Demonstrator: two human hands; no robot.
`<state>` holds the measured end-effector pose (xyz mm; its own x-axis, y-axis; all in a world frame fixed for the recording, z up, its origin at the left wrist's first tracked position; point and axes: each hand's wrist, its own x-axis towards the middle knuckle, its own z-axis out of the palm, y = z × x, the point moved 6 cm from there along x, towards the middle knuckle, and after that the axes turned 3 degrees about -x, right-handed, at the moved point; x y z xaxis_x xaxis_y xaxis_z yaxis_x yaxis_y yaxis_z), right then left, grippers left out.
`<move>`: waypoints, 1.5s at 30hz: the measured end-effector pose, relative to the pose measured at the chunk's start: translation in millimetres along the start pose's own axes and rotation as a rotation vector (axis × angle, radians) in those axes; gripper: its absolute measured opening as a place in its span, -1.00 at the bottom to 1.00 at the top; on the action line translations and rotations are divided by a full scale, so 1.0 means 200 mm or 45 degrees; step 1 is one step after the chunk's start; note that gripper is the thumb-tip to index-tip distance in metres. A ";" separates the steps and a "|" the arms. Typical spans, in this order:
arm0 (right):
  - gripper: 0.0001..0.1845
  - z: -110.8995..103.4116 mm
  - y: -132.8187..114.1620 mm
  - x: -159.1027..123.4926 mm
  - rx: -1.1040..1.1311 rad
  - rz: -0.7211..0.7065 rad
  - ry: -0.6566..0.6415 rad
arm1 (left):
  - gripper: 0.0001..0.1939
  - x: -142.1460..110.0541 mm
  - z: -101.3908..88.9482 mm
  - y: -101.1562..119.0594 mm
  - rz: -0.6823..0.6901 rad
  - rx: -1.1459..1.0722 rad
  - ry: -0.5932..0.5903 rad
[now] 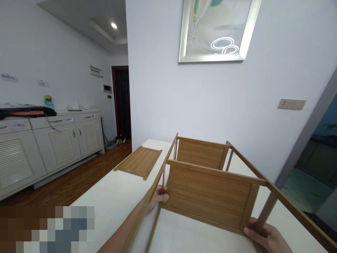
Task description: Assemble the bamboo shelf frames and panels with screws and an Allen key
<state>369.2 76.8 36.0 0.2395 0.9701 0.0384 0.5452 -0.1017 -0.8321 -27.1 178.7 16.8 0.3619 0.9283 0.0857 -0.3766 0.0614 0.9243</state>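
Note:
A brown wooden shelf rack [218, 172] rests on a white table [105, 196], its long side rails running toward me. Two slatted panels stand crosswise between the rails, the nearer panel [207, 196] in front and the farther panel [200, 153] near the wall. My left hand [158, 197] reaches in past the left rail and is closed on the rack at the nearer panel's left edge, beside a thin rod. At that panel's lower right corner, my right hand [270, 237] is closed around the frame, its thumb against the wood. Some fingers of both hands are hidden.
A loose wooden panel [140, 161] lies flat on the table's left side. A white cabinet [65, 137] with a bottle [48, 102] and dark cloth on top stands along the left wall. A framed picture [246, 38] hangs on the wall ahead; a doorway opens at right.

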 end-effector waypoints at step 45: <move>-0.57 0.09 -0.10 -0.08 0.370 0.076 -0.170 | -0.54 -0.03 0.11 0.15 0.040 -0.172 0.032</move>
<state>340.0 66.7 42.8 0.1459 0.9867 -0.0720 0.2766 -0.1106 -0.9546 -22.2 166.3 51.8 0.3270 0.9394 0.1032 -0.4994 0.0791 0.8627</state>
